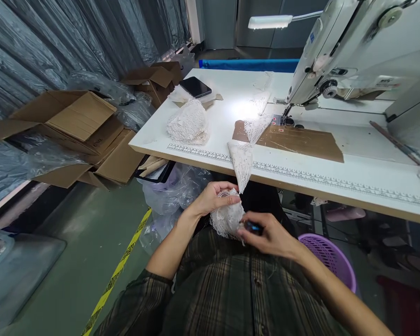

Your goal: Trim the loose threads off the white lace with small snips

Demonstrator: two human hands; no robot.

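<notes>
Your left hand (217, 200) grips the bunched white lace piece (227, 218) over your lap, below the white, ruler-marked table (152, 128); your right hand (271, 235) is closed around a small, shiny dark tool (253, 227). If it is bladed, a slip could nick the lace piece. Its tip is hidden; whether the white lace triangle (241, 161) overhanging the table joins on is unclear.
</notes>
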